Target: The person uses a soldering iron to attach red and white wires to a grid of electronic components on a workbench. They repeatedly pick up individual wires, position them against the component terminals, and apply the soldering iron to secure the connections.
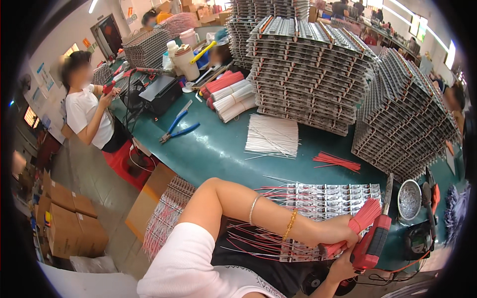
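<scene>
Bundle of thin, straight red plastic-coated wires (366, 213): one, held above the right-hand part of the work, its long axis running aslant from lower left to upper right, the longer end fanned out beyond my fingers and the shorter end showing below.

Left grip (343, 229): mine, fingers curled together around the bundle, pinching it near its lower part; forearm reaching across from the left, over the panel.

Right grip (343, 267): mine, wrapped about the handle of a red-and-black pistol-shaped hand tool (373, 242); placed just below the left grip, toward the lower edge.

Key relation: tool body immediately right of the bundle, leaning the same way, upper right; whether the two touch, I cannot tell. Left grip is nearer the bundle; right grip close by.

Panel of silvery-grey rectangular circuit modules (343, 191): beneath my left forearm, red and white wires trailing from its left side.

Green smooth tabletop (218, 156): carries the panel, a loose pile of red wires (338, 161) beyond it, and a round metal bowl with shiny silvery contents (409, 199) right of the tool.
</scene>
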{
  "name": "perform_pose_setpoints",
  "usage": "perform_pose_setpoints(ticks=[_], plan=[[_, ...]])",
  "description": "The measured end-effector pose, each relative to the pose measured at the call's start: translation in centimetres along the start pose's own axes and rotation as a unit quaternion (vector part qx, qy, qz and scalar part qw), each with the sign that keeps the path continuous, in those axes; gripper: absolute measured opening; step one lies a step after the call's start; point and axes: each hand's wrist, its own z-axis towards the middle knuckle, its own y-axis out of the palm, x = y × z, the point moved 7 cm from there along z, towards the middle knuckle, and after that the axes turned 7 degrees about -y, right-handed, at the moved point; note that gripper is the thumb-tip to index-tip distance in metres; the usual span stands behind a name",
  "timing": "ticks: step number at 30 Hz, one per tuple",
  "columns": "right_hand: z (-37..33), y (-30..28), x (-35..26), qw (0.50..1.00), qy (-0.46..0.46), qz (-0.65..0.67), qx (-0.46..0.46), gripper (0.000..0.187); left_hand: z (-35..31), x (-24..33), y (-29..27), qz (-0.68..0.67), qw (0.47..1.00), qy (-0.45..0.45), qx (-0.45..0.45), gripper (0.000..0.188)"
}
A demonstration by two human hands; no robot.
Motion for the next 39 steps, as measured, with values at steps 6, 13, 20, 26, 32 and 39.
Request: perform_pose_setpoints(ticks=[6,13,20,26,32,39], plan=[[1.0,-0.9,-0.4,0.999,0.025,0.02,0.007,0.025,0.1,-0.3,1.3,0.005,0.995,-0.015,-0.098,0.034],[8.7,-2.3,3.1,0.988,0.126,0.041,0.085,0.012,-4.8,5.0,-3.1,0.361,0.924,-0.112,0.056,0.042],[10.3,-1.8,7.9,0.985,0.1,0.102,0.097,0.025,-0.2,15.0,-13.8,0.737,0.59,0.129,0.304,0.048],[11.4,-1.1,7.6,0.992,0.077,0.024,0.099,0.028,4.8,15.1,-17.0,0.759,0.596,0.094,0.245,0.049],[9.7,-2.8,6.9,0.98,0.168,0.059,0.093,0.019,5.0,14.0,-17.4,0.791,0.544,0.099,0.261,0.062],[8.9,-6.0,3.7,0.978,0.159,0.085,0.108,0.021,2.7,13.4,-15.7,0.812,0.469,0.237,0.252,0.052]])
